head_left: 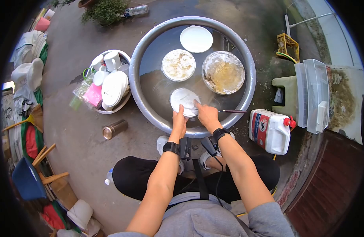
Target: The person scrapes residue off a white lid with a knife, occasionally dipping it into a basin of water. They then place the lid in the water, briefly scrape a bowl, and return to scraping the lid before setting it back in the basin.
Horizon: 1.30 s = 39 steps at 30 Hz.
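Note:
My left hand [179,121] grips the near-left edge of a round white dish [182,98], tilted over the near side of a large metal basin [136,79]. My right hand [208,116] is closed around a thin tool [233,111] with a dark handle that sticks out to the right. Its working end is hidden by the hand, at the dish's right edge. Whitish smears cover part of the dish. Beyond it in the basin are a stained white round piece [179,65], a larger brown-stained round pan [224,73] and a cleaner white round lid [196,39].
Left of the basin stands a white tub [126,57] of white mugs, lids and a pink packet. A metal flask [115,129] lies on the ground nearby. On the right are a white jug with a red cap [270,132], a stool [284,93] and clear plastic bins [317,94].

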Each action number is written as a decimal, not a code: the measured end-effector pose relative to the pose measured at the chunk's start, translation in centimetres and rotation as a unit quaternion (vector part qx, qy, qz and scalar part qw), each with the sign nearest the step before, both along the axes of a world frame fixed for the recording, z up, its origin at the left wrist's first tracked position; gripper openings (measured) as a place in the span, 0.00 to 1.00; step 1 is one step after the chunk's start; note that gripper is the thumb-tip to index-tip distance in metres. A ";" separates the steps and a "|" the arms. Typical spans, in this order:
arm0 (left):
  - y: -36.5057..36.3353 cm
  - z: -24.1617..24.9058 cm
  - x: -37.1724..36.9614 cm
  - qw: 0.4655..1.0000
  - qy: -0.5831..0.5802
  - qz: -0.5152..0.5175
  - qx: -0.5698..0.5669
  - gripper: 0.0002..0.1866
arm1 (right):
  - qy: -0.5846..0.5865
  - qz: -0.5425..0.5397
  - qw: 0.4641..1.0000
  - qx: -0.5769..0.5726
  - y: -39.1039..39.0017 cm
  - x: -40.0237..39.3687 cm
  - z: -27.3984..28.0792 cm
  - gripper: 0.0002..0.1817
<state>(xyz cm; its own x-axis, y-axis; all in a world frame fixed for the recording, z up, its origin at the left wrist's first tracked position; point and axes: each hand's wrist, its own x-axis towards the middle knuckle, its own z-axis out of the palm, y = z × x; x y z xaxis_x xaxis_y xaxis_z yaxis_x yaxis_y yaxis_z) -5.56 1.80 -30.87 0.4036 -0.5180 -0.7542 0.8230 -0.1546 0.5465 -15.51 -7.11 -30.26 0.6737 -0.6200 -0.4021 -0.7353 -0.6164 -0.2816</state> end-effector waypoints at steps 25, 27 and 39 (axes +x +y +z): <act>-1.3 -2.2 1.0 0.964 -0.201 -0.031 0.172 0.32 | 0.128 -0.089 0.987 -0.027 -1.7 -0.7 1.0 0.16; -1.3 -2.1 1.0 0.950 -0.233 -0.066 0.196 0.31 | 0.134 -0.084 0.987 -0.025 -1.8 -1.4 0.2 0.16; -1.7 -2.7 3.4 0.993 -0.022 -0.004 0.118 0.19 | 0.063 -0.078 0.994 0.051 -4.2 -1.4 1.7 0.13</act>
